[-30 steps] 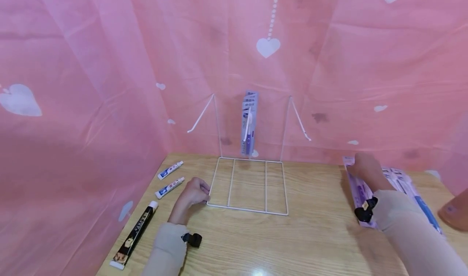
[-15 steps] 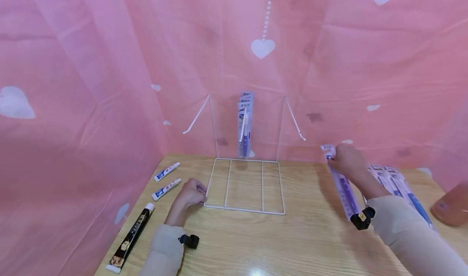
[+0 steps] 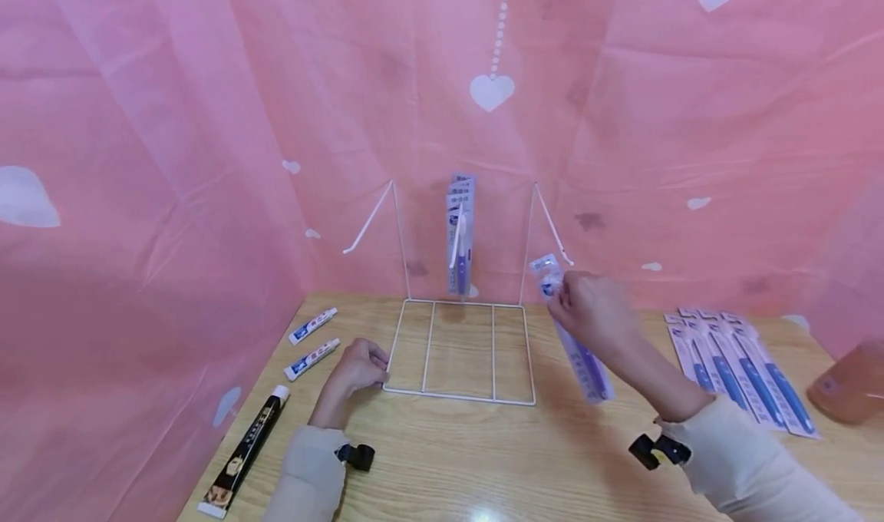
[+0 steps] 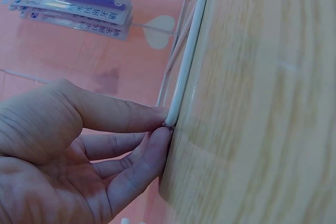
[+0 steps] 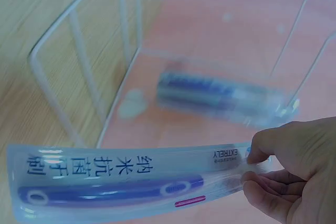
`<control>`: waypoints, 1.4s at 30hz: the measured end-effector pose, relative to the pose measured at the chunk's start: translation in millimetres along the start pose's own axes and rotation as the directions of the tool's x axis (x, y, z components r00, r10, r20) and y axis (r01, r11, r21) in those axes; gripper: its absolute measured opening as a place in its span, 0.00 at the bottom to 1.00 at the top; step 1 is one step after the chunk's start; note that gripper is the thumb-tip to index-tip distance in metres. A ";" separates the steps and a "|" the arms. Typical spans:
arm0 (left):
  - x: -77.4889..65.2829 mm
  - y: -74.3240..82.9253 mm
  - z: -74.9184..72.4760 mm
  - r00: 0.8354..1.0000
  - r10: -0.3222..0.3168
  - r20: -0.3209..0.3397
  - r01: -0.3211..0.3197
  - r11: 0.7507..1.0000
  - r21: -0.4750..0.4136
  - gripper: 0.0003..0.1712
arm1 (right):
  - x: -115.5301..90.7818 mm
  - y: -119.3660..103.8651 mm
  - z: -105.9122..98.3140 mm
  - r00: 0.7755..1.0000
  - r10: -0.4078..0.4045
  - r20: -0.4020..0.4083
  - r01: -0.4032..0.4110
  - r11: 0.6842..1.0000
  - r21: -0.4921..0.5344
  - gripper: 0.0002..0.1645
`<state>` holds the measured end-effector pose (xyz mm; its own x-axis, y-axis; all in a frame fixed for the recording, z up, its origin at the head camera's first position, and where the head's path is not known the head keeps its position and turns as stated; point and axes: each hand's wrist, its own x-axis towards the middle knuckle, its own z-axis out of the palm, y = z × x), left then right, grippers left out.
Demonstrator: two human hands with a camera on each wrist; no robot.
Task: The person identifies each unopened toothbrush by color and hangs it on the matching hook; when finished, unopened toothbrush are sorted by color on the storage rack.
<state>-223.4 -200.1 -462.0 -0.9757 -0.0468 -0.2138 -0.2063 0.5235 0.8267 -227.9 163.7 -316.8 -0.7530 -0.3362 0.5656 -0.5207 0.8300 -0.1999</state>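
My right hand (image 3: 595, 311) pinches a purple packaged toothbrush (image 3: 582, 357) near the top of its clear pack, right of the white wire rack (image 3: 459, 398). In the right wrist view the pack (image 5: 110, 182) stretches left from the thumb and fingertips, its purple handle showing. My left hand (image 3: 361, 365) pinches the rack's front left corner between thumb and fingertips, as the left wrist view shows at the wire (image 4: 184, 82). Several purple toothbrush packs (image 3: 460, 238) hang one behind another on the rack's middle hook. The left and right hooks (image 3: 552, 223) carry nothing.
Several blue packaged toothbrushes (image 3: 742, 372) lie side by side at the right, beside an orange-brown object (image 3: 846, 384). On the left lie two small toothpaste tubes (image 3: 312, 359) and a black toothpaste tube (image 3: 245, 453). A pink curtain (image 3: 621, 123) hangs behind the rack.
My right hand has lifted a purple toothbrush pack from the right side and carried it left toward the rack, uncovering the blue packs. The left hand keeps its hold on the rack corner.
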 end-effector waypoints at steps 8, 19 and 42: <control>0.9 0.7 3.9 1.000 0.028 0.013 -0.028 0.999 -0.027 0.15 | 5.0 -51.8 -11.0 0.987 -0.124 -0.106 0.129 0.991 0.039 0.11; 1.1 3.7 4.3 1.000 0.000 0.021 0.001 0.999 -0.036 0.14 | 11.3 -94.6 -23.1 0.944 -0.236 -0.229 0.268 0.956 0.119 0.08; 4.1 4.0 7.4 1.000 -0.001 0.025 0.001 1.000 -0.016 0.14 | 34.1 -102.2 7.3 0.995 -0.082 -0.061 0.095 0.957 0.273 0.10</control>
<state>-227.7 -191.8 -463.4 -0.9735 -0.0262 -0.2270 -0.2083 0.5095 0.8349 -203.3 64.2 -282.9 -0.6823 -0.3753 0.6274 -0.6800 0.6409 -0.3562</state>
